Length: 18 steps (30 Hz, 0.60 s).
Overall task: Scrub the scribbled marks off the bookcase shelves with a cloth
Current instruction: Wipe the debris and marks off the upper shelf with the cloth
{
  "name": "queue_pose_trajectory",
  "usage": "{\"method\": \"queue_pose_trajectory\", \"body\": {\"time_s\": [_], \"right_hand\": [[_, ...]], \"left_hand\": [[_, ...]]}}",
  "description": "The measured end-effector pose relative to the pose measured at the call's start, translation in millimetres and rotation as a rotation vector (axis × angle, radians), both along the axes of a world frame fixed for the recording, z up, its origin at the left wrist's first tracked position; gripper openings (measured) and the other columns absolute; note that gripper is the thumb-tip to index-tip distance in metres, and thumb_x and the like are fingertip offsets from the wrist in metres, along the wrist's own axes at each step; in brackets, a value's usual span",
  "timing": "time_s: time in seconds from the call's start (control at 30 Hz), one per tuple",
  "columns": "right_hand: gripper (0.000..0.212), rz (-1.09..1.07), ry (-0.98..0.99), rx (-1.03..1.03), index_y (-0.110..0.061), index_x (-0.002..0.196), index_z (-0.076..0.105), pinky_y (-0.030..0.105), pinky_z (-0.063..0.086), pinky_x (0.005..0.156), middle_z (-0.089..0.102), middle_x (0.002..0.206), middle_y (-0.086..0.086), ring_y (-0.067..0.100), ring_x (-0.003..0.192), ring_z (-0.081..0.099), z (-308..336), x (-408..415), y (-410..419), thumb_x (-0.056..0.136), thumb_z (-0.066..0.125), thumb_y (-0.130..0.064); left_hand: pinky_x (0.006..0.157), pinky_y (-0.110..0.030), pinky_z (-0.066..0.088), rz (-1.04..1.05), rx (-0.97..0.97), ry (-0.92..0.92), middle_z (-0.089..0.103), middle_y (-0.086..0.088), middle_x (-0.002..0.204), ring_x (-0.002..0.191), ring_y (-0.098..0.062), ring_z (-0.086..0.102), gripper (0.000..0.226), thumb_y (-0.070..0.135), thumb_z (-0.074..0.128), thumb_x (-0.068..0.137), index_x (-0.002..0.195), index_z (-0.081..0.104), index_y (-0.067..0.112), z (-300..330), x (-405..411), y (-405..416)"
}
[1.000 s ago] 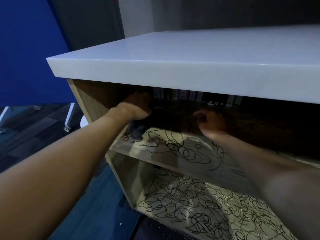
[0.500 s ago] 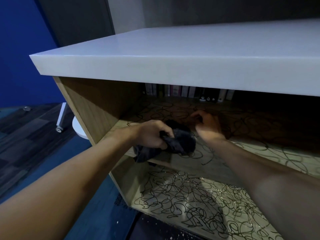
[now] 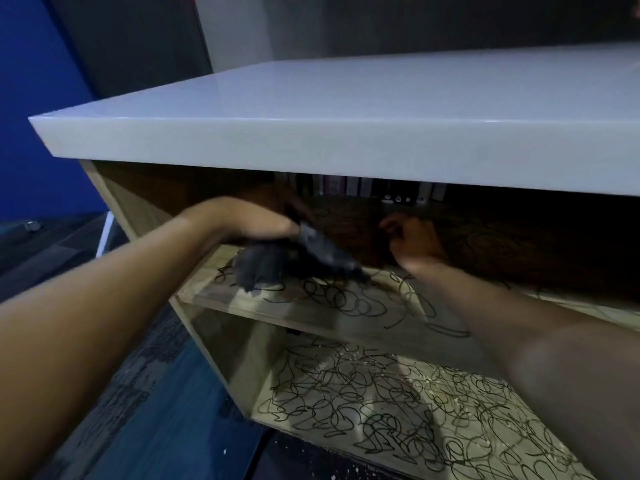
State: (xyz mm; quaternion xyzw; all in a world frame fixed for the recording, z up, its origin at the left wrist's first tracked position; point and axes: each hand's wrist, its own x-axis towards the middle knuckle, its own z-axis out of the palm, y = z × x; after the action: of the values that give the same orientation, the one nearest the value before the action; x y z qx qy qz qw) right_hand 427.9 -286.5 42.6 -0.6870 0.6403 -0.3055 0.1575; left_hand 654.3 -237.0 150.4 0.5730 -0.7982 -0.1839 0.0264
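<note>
A: Quick pass. Your left hand (image 3: 256, 221) grips the dark grey crumpled cloth (image 3: 298, 261), fingers curled over its top. The cloth sits on the upper wooden shelf (image 3: 346, 317) near its left front corner, blurred, one end trailing right toward your other hand.

B: And the right?

A: Your right hand (image 3: 412, 240) is deeper in on that same shelf, fingers curled in, in shadow. Can't tell whether it pinches the cloth's end or holds nothing.

B: Marks?

A: Black scribbled loops (image 3: 349, 299) cover the upper shelf just in front of the cloth and to its right. The lower wooden shelf (image 3: 242, 362) carries a denser black tangle (image 3: 381, 403) across most of what shows.

B: Rest of the frame?

A: The thick white top slab (image 3: 346, 133) of the bookcase overhangs both hands. A row of book spines (image 3: 356, 185) stands at the back of the upper shelf. Blue wall (image 3: 31, 98) left, dark plank floor (image 3: 52, 251) below it.
</note>
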Motion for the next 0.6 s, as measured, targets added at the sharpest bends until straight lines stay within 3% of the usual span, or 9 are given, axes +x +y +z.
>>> {"method": "queue_pose_trajectory", "body": {"time_s": [0.1, 0.2, 0.27, 0.37, 0.43, 0.5, 0.6], "right_hand": [[0.042, -0.056, 0.086, 0.039, -0.028, 0.112, 0.064, 0.036, 0.049, 0.092, 0.063, 0.119, 0.013, 0.033, 0.113, 0.056, -5, -14, -1, 0.081, 0.050, -0.004], [0.045, -0.120, 0.081, 0.049, -0.027, 0.114, 0.064, 0.034, 0.046, 0.093, 0.062, 0.122, 0.010, 0.031, 0.116, 0.054, -13, -25, 0, 0.080, 0.050, -0.002], [0.045, -0.156, 0.075, 0.030, -0.025, 0.117, 0.063, 0.034, 0.045, 0.092, 0.061, 0.123, 0.011, 0.032, 0.117, 0.053, -15, -29, -2, 0.081, 0.050, -0.001], [0.039, -0.146, 0.095, 0.021, -0.025, 0.118, 0.062, 0.039, 0.045, 0.096, 0.059, 0.125, 0.014, 0.034, 0.116, 0.054, -18, -28, -6, 0.086, 0.050, -0.007], [0.040, -0.127, 0.096, 0.041, -0.025, 0.119, 0.061, 0.041, 0.045, 0.097, 0.057, 0.126, 0.016, 0.036, 0.116, 0.054, -19, -28, -7, 0.086, 0.048, -0.007], [0.041, -0.119, 0.083, 0.048, -0.023, 0.118, 0.061, 0.039, 0.044, 0.097, 0.057, 0.126, 0.016, 0.036, 0.117, 0.052, -18, -29, -8, 0.084, 0.048, -0.004], [0.041, -0.102, 0.047, 0.041, -0.023, 0.115, 0.063, 0.035, 0.042, 0.098, 0.059, 0.124, 0.016, 0.034, 0.118, 0.051, -15, -31, -6, 0.083, 0.049, -0.003]], "left_hand": [[0.089, -0.026, 0.035, 0.054, -0.288, -0.040, 0.055, -0.005, 0.116, 0.110, -0.025, 0.051, 0.028, 0.011, 0.041, 0.101, 0.121, 0.058, 0.000, -2, -8, -32], [0.102, -0.029, 0.029, 0.060, -0.434, -0.074, 0.053, -0.015, 0.134, 0.126, -0.030, 0.045, 0.033, 0.019, 0.047, 0.097, 0.126, 0.057, 0.005, -15, -29, -47], [0.094, -0.027, 0.036, 0.010, -0.380, -0.069, 0.057, -0.016, 0.130, 0.122, -0.030, 0.050, 0.030, 0.015, 0.051, 0.094, 0.121, 0.062, 0.008, -26, -49, -45], [0.080, -0.019, 0.040, -0.145, -0.156, -0.126, 0.064, -0.005, 0.119, 0.099, -0.017, 0.058, 0.027, 0.018, 0.056, 0.090, 0.114, 0.067, 0.018, -46, -72, -38], [0.089, -0.030, 0.047, -0.176, 0.042, -0.195, 0.062, -0.001, 0.118, 0.100, -0.018, 0.058, 0.032, 0.034, 0.058, 0.082, 0.111, 0.065, 0.023, -63, -78, -38], [0.092, -0.042, 0.049, -0.180, 0.147, -0.182, 0.064, 0.004, 0.113, 0.100, -0.019, 0.061, 0.043, 0.050, 0.057, 0.062, 0.100, 0.066, 0.032, -72, -76, -39], [0.099, -0.036, 0.044, -0.269, 0.322, -0.086, 0.057, 0.012, 0.125, 0.112, -0.012, 0.054, 0.025, 0.031, 0.066, 0.069, 0.086, 0.062, 0.048, -62, -75, -25]]}}
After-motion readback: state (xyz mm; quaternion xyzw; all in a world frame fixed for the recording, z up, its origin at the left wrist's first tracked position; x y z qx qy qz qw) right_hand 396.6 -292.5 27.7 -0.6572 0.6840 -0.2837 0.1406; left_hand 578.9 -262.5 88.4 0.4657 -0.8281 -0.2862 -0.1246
